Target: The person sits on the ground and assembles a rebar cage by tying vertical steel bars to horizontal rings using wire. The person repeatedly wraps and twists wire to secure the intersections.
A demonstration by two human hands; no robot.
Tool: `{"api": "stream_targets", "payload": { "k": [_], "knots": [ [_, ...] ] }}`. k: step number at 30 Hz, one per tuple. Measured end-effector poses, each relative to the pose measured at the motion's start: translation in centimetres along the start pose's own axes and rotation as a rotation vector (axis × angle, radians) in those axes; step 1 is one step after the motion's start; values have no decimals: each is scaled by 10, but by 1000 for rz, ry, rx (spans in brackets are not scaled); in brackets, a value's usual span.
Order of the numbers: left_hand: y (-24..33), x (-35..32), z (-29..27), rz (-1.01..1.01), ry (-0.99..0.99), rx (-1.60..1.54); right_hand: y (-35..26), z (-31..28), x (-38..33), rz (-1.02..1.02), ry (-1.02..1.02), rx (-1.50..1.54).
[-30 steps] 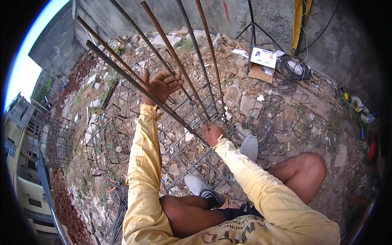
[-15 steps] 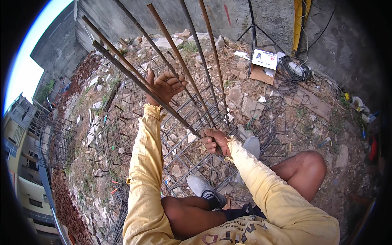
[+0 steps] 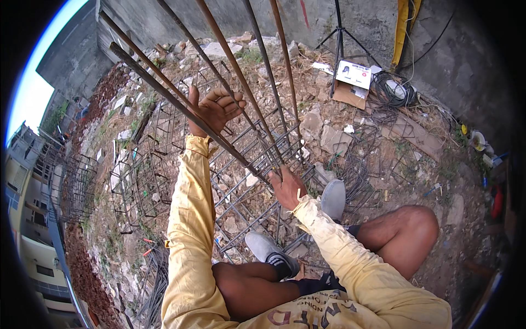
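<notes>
Several long rusty steel bars (image 3: pixel 230 57) rise toward the camera out of a rebar cage (image 3: pixel 246 164) lying on the rubble. My left hand (image 3: pixel 215 108) is stretched out with its fingers curled around one of the bars, partly behind it. Lower down, my right hand (image 3: pixel 285 189) is closed around the bars where they meet the cage's square ties. It may hold a small tool or wire, too small to tell. Both arms wear yellow sleeves. My grey shoes (image 3: pixel 268 249) rest on the cage.
More tied rebar cages (image 3: pixel 142 175) lie to the left on the rubble. A tripod (image 3: pixel 337 49), a cardboard box (image 3: pixel 353 79) and coiled wire (image 3: pixel 397 93) sit at the far right by a concrete wall (image 3: pixel 356 22). Buildings (image 3: pixel 33 230) show far below on the left.
My right hand has slid down and toward me along the bars. My left hand stays on its bar, and the view has tilted slightly.
</notes>
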State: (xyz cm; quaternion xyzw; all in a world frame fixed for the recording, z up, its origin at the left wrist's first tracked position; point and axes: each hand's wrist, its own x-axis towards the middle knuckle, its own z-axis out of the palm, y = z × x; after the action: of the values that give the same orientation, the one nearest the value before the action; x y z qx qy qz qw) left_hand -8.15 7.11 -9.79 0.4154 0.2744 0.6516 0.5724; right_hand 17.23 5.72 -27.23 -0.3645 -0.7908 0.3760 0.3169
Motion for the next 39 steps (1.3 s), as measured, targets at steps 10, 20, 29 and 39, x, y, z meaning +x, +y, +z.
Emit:
{"api": "stream_targets", "payload": {
  "k": [10,20,29,39],
  "knots": [
    [-5,-2,8,12,-10,16,53,35,9,-17,-147,304],
    [0,0,6,0,49,38,50,41,16,-31,-94,331],
    [2,-2,16,-28,241,82,66,34,10,264,-371,811],
    [-3,2,23,11,209,29,85,43,23,-7,70,20]
  ]
}}
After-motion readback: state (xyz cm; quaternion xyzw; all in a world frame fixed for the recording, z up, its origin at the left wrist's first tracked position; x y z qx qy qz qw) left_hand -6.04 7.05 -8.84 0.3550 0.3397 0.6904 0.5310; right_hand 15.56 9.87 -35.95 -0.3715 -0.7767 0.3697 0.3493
